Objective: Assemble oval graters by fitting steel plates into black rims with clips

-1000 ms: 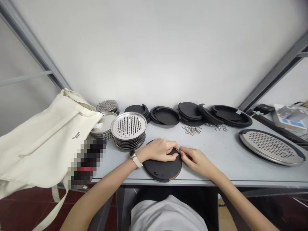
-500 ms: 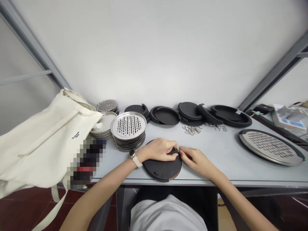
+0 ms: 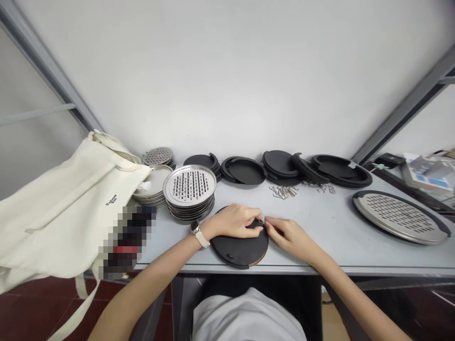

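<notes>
Left hand (image 3: 236, 221) curls over 1 black disc (image 3: 240, 247), grip unclear; right hand (image 3: 289, 237) pinches metal piece (image 3: 262, 222) at its rim.

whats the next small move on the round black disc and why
Perhaps press the small silvery metal piece with the right hand, bracing the round black disc with the left hand: it lies across the disc, and both hands converge at that piece.

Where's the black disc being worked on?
In the head view, the black disc lies near the table's front edge, beneath the left hand, right of the stacked metal plates.
</notes>
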`<action>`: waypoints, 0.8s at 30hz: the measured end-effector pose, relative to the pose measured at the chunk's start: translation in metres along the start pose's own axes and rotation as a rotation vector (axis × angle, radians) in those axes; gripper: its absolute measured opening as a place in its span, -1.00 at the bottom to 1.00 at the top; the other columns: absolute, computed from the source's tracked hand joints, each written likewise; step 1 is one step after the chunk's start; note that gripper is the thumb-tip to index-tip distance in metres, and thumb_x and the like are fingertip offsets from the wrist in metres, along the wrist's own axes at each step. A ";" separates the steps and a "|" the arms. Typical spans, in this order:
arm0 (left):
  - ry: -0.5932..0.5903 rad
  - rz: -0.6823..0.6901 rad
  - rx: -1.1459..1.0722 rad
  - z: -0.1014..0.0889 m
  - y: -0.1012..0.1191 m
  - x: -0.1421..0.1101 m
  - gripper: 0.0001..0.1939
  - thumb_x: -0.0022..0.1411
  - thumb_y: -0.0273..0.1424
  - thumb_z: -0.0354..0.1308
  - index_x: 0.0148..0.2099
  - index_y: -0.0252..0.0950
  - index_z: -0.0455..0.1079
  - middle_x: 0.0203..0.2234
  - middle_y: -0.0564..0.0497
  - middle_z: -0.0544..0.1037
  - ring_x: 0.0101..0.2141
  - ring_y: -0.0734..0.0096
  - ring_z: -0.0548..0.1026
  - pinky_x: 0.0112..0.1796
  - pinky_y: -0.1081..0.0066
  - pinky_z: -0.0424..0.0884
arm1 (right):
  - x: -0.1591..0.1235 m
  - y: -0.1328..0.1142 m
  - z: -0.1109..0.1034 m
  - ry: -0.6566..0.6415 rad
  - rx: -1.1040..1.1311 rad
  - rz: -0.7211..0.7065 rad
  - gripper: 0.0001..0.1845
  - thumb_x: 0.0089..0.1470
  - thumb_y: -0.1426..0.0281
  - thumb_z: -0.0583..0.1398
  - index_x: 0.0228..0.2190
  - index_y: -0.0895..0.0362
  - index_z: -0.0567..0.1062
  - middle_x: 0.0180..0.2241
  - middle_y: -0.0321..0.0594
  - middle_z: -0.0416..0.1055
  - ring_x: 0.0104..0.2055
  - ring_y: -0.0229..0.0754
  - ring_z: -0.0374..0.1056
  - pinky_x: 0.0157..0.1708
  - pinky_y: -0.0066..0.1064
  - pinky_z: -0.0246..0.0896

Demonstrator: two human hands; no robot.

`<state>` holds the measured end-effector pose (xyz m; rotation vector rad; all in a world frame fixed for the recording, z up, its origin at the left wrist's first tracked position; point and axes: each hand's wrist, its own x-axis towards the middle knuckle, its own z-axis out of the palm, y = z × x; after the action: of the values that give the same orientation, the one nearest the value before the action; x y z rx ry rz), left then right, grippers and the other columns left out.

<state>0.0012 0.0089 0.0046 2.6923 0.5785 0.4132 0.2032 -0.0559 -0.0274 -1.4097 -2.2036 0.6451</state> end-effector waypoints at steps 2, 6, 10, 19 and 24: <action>0.002 -0.003 0.002 0.000 0.000 0.000 -0.84 0.21 -0.29 0.12 -0.24 -0.27 0.30 -0.61 0.19 0.29 -0.55 0.55 0.30 -0.47 0.52 0.13 | 0.000 0.000 0.000 -0.001 0.000 -0.002 -0.65 0.29 0.29 -0.09 -0.49 0.10 0.26 -0.57 -0.37 0.25 -0.54 -0.29 0.18 -0.46 -0.46 -0.02; 0.000 -0.001 0.009 0.000 0.000 0.000 -0.84 0.21 -0.29 0.12 -0.23 -0.28 0.31 -0.62 0.19 0.29 -0.56 0.56 0.29 -0.47 0.52 0.14 | -0.001 0.001 0.001 0.003 -0.003 -0.003 -0.66 0.29 0.29 -0.09 -0.48 0.10 0.28 -0.57 -0.36 0.25 -0.54 -0.28 0.17 -0.46 -0.46 -0.01; -0.008 -0.010 0.011 0.000 0.001 0.000 -0.84 0.21 -0.30 0.12 -0.22 -0.28 0.31 -0.61 0.19 0.30 -0.56 0.56 0.30 -0.45 0.52 0.15 | -0.001 0.001 0.001 0.007 -0.004 -0.004 -0.66 0.29 0.29 -0.08 -0.48 0.11 0.29 -0.57 -0.36 0.26 -0.54 -0.28 0.18 -0.47 -0.46 0.00; -0.018 -0.013 0.028 -0.001 0.002 0.000 -0.83 0.22 -0.29 0.11 -0.20 -0.27 0.32 -0.60 0.17 0.31 -0.54 0.53 0.31 -0.45 0.52 0.15 | -0.001 0.000 0.001 0.034 0.007 0.010 -0.62 0.28 0.29 -0.07 -0.55 0.12 0.27 -0.61 -0.35 0.24 -0.56 -0.29 0.11 -0.51 -0.45 -0.01; -0.018 -0.008 0.022 -0.001 0.002 0.000 -0.84 0.22 -0.30 0.10 -0.19 -0.27 0.32 -0.60 0.17 0.32 -0.54 0.53 0.31 -0.44 0.53 0.15 | -0.002 -0.002 -0.001 0.018 0.024 0.013 -0.60 0.29 0.26 -0.09 -0.56 0.11 0.23 -0.61 -0.37 0.18 -0.56 -0.29 0.10 -0.50 -0.46 -0.02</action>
<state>0.0019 0.0076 0.0064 2.7107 0.5921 0.3818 0.2027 -0.0583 -0.0260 -1.4133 -2.1669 0.6587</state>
